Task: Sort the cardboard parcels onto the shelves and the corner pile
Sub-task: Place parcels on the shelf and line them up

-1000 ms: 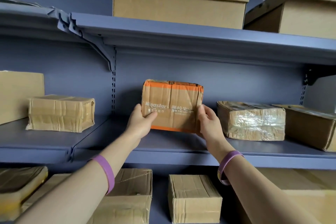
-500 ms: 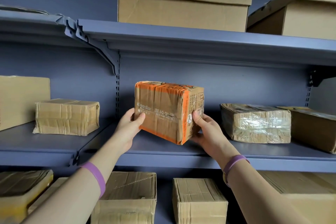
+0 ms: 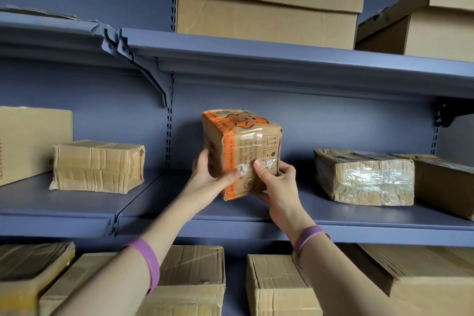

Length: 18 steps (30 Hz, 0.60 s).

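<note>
An orange-edged cardboard parcel (image 3: 243, 146) wrapped in clear tape is held upright over the middle shelf (image 3: 179, 202), its narrow printed end turned toward me. My left hand (image 3: 207, 179) grips its lower left side, thumb across the front. My right hand (image 3: 275, 185) grips the lower right corner from below, thumb on the printed face. The parcel's bottom edge sits at or just above the shelf surface; I cannot tell if it touches.
A taped brown parcel (image 3: 98, 165) and a tall carton (image 3: 30, 141) stand left on the middle shelf. Taped parcels (image 3: 364, 177) lie to the right. Lidded boxes (image 3: 266, 7) fill the top shelf (image 3: 282, 59). More cartons (image 3: 277, 287) sit on the lower shelf.
Both hands have rotated the parcel, turning its broad front away to the left so the narrow printed end now faces me. My left hand has shifted rightward under it.
</note>
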Motion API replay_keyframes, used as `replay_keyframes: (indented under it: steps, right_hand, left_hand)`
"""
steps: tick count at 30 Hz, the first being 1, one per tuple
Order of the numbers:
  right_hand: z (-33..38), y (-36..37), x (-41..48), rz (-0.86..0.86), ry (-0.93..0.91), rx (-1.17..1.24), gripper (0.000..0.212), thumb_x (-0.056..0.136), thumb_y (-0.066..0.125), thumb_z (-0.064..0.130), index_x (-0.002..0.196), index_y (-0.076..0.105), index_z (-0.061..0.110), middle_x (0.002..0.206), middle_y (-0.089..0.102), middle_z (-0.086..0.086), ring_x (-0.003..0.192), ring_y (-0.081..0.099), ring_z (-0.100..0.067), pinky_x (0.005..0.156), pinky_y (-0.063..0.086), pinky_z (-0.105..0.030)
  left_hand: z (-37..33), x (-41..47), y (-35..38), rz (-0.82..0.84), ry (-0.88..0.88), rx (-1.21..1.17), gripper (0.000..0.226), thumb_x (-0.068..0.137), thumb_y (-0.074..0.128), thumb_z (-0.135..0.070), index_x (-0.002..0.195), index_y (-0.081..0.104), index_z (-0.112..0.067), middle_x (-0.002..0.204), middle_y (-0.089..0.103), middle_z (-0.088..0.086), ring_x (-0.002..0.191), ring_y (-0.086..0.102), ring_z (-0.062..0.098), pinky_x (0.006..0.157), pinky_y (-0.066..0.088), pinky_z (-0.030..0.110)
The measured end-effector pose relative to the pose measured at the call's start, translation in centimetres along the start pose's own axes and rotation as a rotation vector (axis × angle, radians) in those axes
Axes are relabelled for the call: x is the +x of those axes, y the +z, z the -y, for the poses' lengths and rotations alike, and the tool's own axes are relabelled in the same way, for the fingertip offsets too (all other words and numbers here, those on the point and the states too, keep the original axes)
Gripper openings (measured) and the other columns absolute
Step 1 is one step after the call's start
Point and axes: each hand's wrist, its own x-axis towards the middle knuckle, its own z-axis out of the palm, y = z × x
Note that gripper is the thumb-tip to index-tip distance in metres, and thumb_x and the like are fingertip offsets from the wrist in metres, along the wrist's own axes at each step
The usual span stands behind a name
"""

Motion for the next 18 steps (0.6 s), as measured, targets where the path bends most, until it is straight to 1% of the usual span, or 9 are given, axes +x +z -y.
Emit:
replay_keyframes:
  steps: [3,5,7,9,12,14,16,17,18]
  right_hand:
    - [0.2,0.1,-0.4,0.028,-0.008,-0.045,0.047,0.091,0.063,0.04,0.119,0.045,0.007,0.117,0.065,-0.012,0.102,0.069,-0.022,0.073,0.061,-0.035]
    - [0.3,0.0,-0.4,0.015,0.012,-0.065,0.045,0.101,0.043,0.047,0.118,0.048,0.006,0.116,0.066,-0.015,0.105,0.068,-0.026,0.069,0.061,-0.032]
    - [0.2,0.0,-0.1,0.001,0.033,-0.083,0.049,0.103,0.035,0.049,0.121,0.048,0.005,0.117,0.068,-0.016,0.107,0.067,-0.029,0.065,0.06,-0.029]
    - [0.1,0.0,0.0,-0.016,0.044,-0.086,0.049,0.102,0.038,0.048,0.122,0.048,0.004,0.117,0.068,-0.016,0.108,0.067,-0.031,0.064,0.06,-0.029]
    - [0.0,0.0,0.3,-0.052,0.067,-0.056,0.05,0.098,0.045,0.054,0.124,0.048,0.011,0.118,0.068,-0.014,0.109,0.067,-0.033,0.064,0.06,-0.033]
    - [-0.1,0.0,0.4,-0.066,0.08,-0.037,0.067,0.086,0.055,0.065,0.132,0.046,0.017,0.126,0.064,-0.013,0.11,0.066,-0.034,0.064,0.059,-0.035]
    - [0.1,0.0,0.5,-0.072,0.104,0.01,0.097,0.068,0.066,0.074,0.145,0.036,0.024,0.139,0.055,-0.007,0.114,0.064,-0.032,0.072,0.06,-0.044]
    - [0.2,0.0,0.6,-0.086,0.11,0.042,0.099,0.071,0.067,0.07,0.151,0.028,0.027,0.143,0.051,-0.003,0.115,0.062,-0.028,0.079,0.059,-0.051]
    - [0.2,-0.2,0.8,-0.107,0.119,0.079,0.092,0.08,0.065,0.063,0.154,0.021,0.03,0.143,0.049,0.001,0.115,0.061,-0.024,0.086,0.056,-0.055]
  left_hand:
    - [-0.2,-0.1,-0.5,-0.064,-0.036,-0.168,0.099,0.061,0.08,-0.055,0.145,0.034,-0.031,0.139,0.054,-0.009,0.127,0.053,0.014,0.103,0.043,0.035]
    - [-0.2,-0.3,-1.1,-0.046,-0.073,-0.326,0.085,0.063,0.077,-0.043,0.14,0.045,-0.029,0.131,0.063,-0.007,0.121,0.06,0.018,0.103,0.048,0.043]
    - [-0.2,-0.4,-1.6,-0.005,-0.093,-0.42,0.066,0.07,0.074,-0.036,0.132,0.055,-0.029,0.124,0.069,-0.007,0.117,0.064,0.021,0.1,0.05,0.048]
    - [-0.1,-0.4,-1.8,0.013,-0.112,-0.483,0.053,0.074,0.07,-0.034,0.125,0.06,-0.03,0.12,0.071,-0.006,0.116,0.065,0.022,0.1,0.05,0.05]
    - [-0.2,-0.3,-1.9,0.031,-0.135,-0.534,0.045,0.075,0.067,-0.034,0.12,0.064,-0.031,0.119,0.072,-0.005,0.117,0.063,0.023,0.102,0.048,0.053]
    - [-0.3,-0.4,-2.0,0.042,-0.148,-0.559,0.043,0.076,0.065,-0.033,0.119,0.064,-0.029,0.119,0.072,-0.004,0.117,0.063,0.024,0.1,0.049,0.053]
    - [-0.5,-0.5,-2.1,0.059,-0.162,-0.593,0.045,0.077,0.062,-0.033,0.122,0.064,-0.025,0.118,0.072,0.0,0.114,0.065,0.024,0.094,0.051,0.049]
    - [-0.6,-0.5,-2.1,0.065,-0.166,-0.606,0.047,0.078,0.061,-0.034,0.123,0.063,-0.022,0.118,0.072,0.002,0.112,0.066,0.024,0.091,0.052,0.047]
    - [-0.7,-0.6,-2.2,0.07,-0.169,-0.612,0.048,0.079,0.059,-0.035,0.124,0.063,-0.02,0.118,0.072,0.003,0.11,0.066,0.024,0.088,0.053,0.045]
